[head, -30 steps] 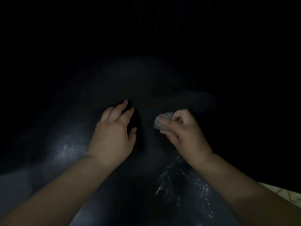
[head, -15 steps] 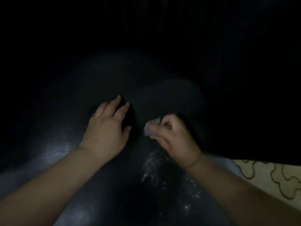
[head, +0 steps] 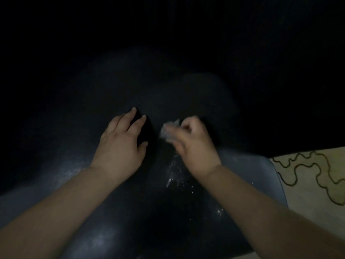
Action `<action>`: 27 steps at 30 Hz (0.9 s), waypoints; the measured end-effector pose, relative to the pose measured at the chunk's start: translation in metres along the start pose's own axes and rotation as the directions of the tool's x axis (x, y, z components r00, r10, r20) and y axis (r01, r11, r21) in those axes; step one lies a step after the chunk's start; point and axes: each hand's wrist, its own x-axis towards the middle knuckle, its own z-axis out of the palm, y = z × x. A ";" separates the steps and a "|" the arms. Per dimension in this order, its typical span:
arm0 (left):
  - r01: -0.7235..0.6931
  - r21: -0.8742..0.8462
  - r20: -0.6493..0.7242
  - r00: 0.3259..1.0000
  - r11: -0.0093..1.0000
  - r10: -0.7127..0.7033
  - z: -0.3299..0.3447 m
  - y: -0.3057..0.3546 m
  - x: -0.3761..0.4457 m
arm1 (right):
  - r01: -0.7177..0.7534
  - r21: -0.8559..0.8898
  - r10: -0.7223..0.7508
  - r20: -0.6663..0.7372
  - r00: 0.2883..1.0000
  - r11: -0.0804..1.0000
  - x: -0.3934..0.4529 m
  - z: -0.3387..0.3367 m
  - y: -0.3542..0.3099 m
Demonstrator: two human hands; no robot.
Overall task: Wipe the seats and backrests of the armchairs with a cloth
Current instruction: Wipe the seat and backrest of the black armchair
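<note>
The scene is very dim. A dark, glossy armchair seat (head: pixel 153 202) fills the lower middle of the head view, and its backrest fades into blackness above. My left hand (head: pixel 122 144) rests flat on the seat with the fingers straight and spread. Just to its right, my right hand (head: pixel 193 146) grips a small crumpled grey cloth (head: pixel 168 130) and presses it against the seat. The right hand is motion-blurred. Pale specks and smears (head: pixel 179 176) glint on the seat below the cloth.
A pale floor or mat with dark wavy lines (head: pixel 313 176) shows at the right edge beside the seat's lighter rim (head: pixel 270 172). Everything above and around the chair is black and unreadable.
My right hand with the cloth has shifted left and back across the seat near my left hand. The view has panned, and more of the patterned floor shows at the right.
</note>
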 end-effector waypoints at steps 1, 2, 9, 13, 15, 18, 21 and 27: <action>-0.002 0.008 0.005 1.000 1.000 0.002 0.000 -0.001 -0.003 | -0.106 -0.033 0.102 -0.114 0.988 0.994 0.012 -0.008 0.004; -0.005 0.014 0.009 1.000 1.000 0.005 0.000 -0.002 -0.007 | -0.121 -0.062 0.111 -0.153 0.982 0.991 0.016 -0.012 0.008; -0.020 0.011 0.046 0.999 1.000 0.020 0.001 -0.017 -0.042 | -0.056 -0.110 0.051 -0.049 0.998 0.992 -0.038 0.015 -0.021; -0.040 0.015 0.051 0.998 0.999 0.040 0.005 -0.023 -0.058 | 0.067 -0.135 -0.063 0.035 0.997 0.989 -0.010 0.016 -0.025; -0.049 0.014 0.038 0.998 0.999 0.049 0.007 -0.027 -0.064 | -0.041 -0.213 0.024 -0.079 0.997 0.976 0.001 0.004 -0.005; -0.052 0.019 0.043 0.998 0.998 0.051 0.009 -0.030 -0.074 | -0.169 -0.176 0.124 -0.240 0.963 0.970 -0.025 -0.001 0.008; -0.052 0.015 0.054 0.997 0.999 0.051 0.012 -0.029 -0.083 | -0.147 -0.153 0.107 -0.244 0.964 0.977 -0.063 0.023 -0.021; -0.066 0.012 0.057 0.996 0.998 0.065 0.018 -0.026 -0.095 | -0.078 -0.175 0.067 -0.068 0.995 0.981 -0.049 0.017 -0.039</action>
